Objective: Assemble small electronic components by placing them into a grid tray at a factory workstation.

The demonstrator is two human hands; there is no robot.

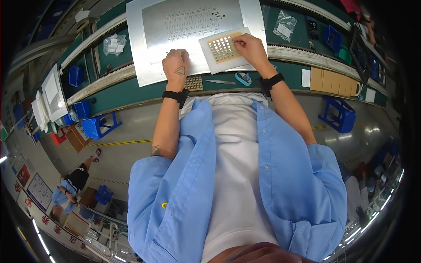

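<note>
My left hand rests on a large silvery plate, its fingers curled in and pointing down; what they hold, if anything, is too small to name. To its right, my right hand pinches with thumb and forefinger at the right edge of an orange-edged panel. Rows of small shiny squares cover that panel, which lies tilted on a white pad. Whatever is in the pinch is hidden. Farther back on the plate are rows of tiny parts and a few dark bits.
Along the green bench's near edge lie a brown gridded panel, a slim metal tool and a blue device. Clear bags and cardboard flank the plate. Blue stools stand below; another person is behind left.
</note>
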